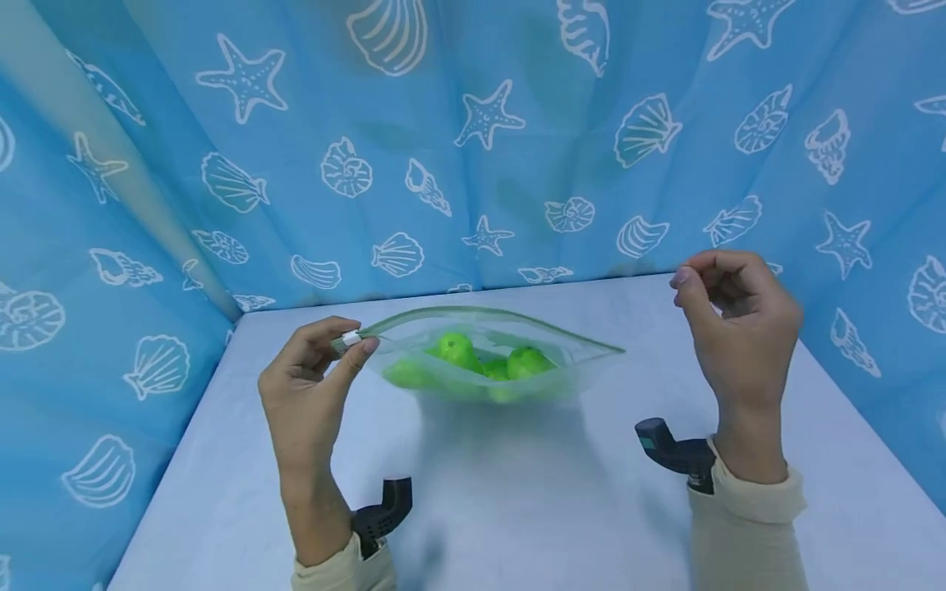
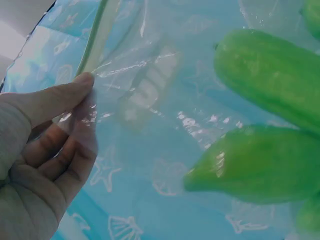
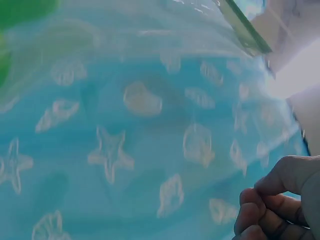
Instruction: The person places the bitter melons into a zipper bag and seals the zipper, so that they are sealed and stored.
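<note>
A clear zip bag (image 1: 591,369) with a green zip strip hangs above the table, its mouth gaping. Inside lie several bright green fruit-like pieces (image 1: 529,362); one is long and rounded (image 2: 270,75), another has a pointed tip (image 2: 255,165). My left hand (image 1: 310,394) pinches the bag's left top corner between thumb and fingers, beside a white zip slider (image 1: 351,337). Raised to the right, apart from the bag's free right end, my right hand (image 1: 742,328) has curled fingers and thumb against the index finger, with nothing visible in it (image 3: 280,205).
Below is a white table (image 1: 502,509). A blue curtain (image 1: 473,164) printed with white shells and starfish hangs behind it and along both sides. Black wrist cameras sit on the left wrist (image 1: 384,509) and right wrist (image 1: 672,447).
</note>
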A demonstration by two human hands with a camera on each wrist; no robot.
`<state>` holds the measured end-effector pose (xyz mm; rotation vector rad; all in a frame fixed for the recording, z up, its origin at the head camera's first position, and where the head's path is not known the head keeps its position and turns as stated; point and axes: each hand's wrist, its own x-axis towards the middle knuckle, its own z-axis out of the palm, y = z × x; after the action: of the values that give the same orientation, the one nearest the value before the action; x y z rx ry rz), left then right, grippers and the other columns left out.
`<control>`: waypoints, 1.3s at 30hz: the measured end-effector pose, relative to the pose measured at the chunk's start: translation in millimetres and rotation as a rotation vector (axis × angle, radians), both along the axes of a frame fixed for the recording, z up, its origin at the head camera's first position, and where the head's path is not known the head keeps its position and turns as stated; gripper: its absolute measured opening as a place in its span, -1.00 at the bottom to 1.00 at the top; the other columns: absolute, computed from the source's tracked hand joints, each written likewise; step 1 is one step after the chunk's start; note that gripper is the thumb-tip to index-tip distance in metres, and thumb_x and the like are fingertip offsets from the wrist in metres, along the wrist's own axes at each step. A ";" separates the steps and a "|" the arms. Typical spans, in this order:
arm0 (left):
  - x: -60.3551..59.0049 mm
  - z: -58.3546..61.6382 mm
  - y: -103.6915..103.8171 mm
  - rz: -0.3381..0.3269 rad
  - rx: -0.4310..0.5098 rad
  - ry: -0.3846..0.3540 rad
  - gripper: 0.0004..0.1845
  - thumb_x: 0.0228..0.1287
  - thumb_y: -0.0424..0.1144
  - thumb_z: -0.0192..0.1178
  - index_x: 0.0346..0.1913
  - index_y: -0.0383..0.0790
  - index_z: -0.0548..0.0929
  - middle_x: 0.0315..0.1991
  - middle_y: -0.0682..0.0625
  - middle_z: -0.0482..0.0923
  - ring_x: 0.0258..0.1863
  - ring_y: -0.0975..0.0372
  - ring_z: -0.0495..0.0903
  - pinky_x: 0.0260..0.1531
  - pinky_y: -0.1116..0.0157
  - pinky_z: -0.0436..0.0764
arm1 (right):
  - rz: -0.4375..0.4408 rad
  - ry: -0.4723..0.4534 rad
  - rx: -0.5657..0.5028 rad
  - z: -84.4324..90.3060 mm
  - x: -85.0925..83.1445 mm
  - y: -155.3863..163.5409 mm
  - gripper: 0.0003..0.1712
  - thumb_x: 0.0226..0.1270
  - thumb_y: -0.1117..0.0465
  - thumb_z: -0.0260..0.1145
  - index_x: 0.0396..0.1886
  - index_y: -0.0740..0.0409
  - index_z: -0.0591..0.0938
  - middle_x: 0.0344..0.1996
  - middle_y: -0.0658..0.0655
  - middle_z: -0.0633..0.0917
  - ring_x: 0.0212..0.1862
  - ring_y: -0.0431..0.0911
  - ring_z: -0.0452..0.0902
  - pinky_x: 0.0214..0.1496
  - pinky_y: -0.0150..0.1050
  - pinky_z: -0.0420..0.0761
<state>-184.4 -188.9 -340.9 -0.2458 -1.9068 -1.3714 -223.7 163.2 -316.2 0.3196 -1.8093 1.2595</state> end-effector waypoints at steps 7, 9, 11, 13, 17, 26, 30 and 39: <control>-2.3 4.9 17.6 -0.033 0.048 0.044 -0.74 0.03 -0.35 0.35 -0.16 -0.18 0.65 -0.49 -0.03 0.65 -0.54 0.17 0.58 -0.56 0.39 0.44 | 0.253 0.177 0.369 48.3 40.9 -53.1 -0.87 0.08 0.42 0.26 -0.34 0.37 0.63 -0.42 0.15 0.65 -0.37 -0.20 0.45 -0.26 -0.45 0.45; 1.1 12.2 20.4 -0.057 0.023 0.062 -0.75 0.08 -0.41 0.29 -0.12 -0.25 0.65 -0.47 -0.10 0.67 -0.51 0.14 0.64 -0.65 0.42 0.35 | 0.337 0.194 0.493 61.7 40.8 -67.7 -0.87 0.09 0.36 0.28 -0.32 0.28 0.65 -0.38 0.07 0.65 -0.34 -0.21 0.47 -0.25 -0.45 0.46; 5.8 19.1 23.0 -0.086 -0.027 0.077 -0.75 0.14 -0.47 0.22 -0.08 -0.34 0.64 -0.39 -0.16 0.68 -0.46 0.11 0.67 -0.68 0.45 0.30 | 0.415 0.176 0.605 71.5 37.7 -79.6 -0.85 0.10 0.31 0.32 -0.29 0.19 0.66 -0.34 0.00 0.64 -0.29 -0.21 0.48 -0.21 -0.42 0.48; 9.0 24.7 21.4 -0.118 -0.097 0.089 -0.73 0.19 -0.51 0.14 -0.04 -0.39 0.61 -0.30 -0.18 0.67 -0.39 0.08 0.67 -0.62 0.50 0.37 | 0.473 0.158 0.695 79.6 32.0 -93.2 -0.84 0.13 0.25 0.34 -0.25 0.14 0.66 -0.30 -0.03 0.63 -0.23 -0.22 0.48 -0.17 -0.38 0.50; 9.9 29.3 16.3 -0.133 -0.174 0.151 -0.72 0.17 -0.59 0.11 -0.05 -0.43 0.62 -0.21 -0.19 0.63 -0.31 0.09 0.66 -0.27 0.44 0.57 | 0.491 0.122 0.820 83.1 13.9 -118.4 -0.80 0.15 0.16 0.35 -0.23 0.10 0.68 -0.30 -0.05 0.60 -0.19 -0.22 0.47 -0.14 -0.33 0.49; 7.5 25.0 32.4 -0.093 -0.012 0.209 -0.87 0.04 -0.55 0.26 -0.29 -0.49 0.67 -0.40 -0.20 0.66 -0.45 0.13 0.66 -0.30 0.32 0.62 | 0.490 0.075 1.036 67.5 -3.3 -154.6 -0.85 0.18 0.10 0.33 -0.28 0.00 0.72 -0.34 -0.10 0.62 -0.20 -0.20 0.46 -0.17 -0.27 0.38; 9.2 24.2 34.9 -0.062 -0.015 0.189 -0.89 0.03 -0.53 0.27 -0.32 -0.48 0.67 -0.43 -0.17 0.67 -0.49 0.12 0.65 -0.34 0.35 0.61 | 0.468 0.106 1.049 63.5 -6.0 -158.4 -0.90 0.19 0.10 0.33 -0.34 -0.06 0.73 -0.40 -0.16 0.63 -0.25 -0.22 0.43 -0.20 -0.28 0.32; 7.5 27.3 32.8 -0.069 -0.032 0.237 -0.91 0.03 -0.56 0.27 -0.34 -0.50 0.66 -0.45 -0.20 0.66 -0.47 0.14 0.63 -0.32 0.33 0.60 | 0.428 0.106 1.044 61.3 -6.9 -149.7 -0.92 0.20 0.11 0.31 -0.41 -0.05 0.71 -0.47 -0.17 0.59 -0.30 -0.23 0.40 -0.22 -0.26 0.27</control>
<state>-176.9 -156.1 -313.6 -0.4723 -1.7377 -1.2949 -230.6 13.5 -254.9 1.3674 -2.2351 0.4120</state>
